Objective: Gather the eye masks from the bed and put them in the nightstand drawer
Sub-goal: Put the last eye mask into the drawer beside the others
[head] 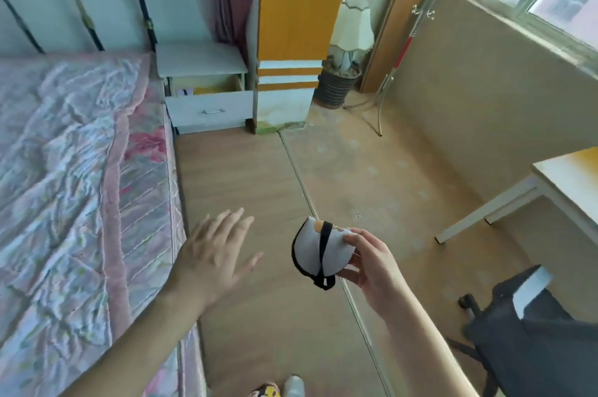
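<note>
My right hand [372, 262] holds a folded white eye mask [310, 251] with black trim and a black strap, above the wooden floor. My left hand [215, 251] hovers beside the bed edge, fingers spread, holding nothing. The bed [64, 176] with a pink floral cover fills the left side; no other eye mask shows on it. The white nightstand [202, 61] stands at the head of the bed, and its drawer [210, 105] is pulled out, with something pale and purple showing inside at the left.
An orange and white wardrobe [291, 40] stands right of the nightstand, with a lamp [351, 34] and a ribbed pot behind it. A white desk [550, 189] and a dark office chair [530, 332] are at the right. Open wooden floor lies between bed and desk.
</note>
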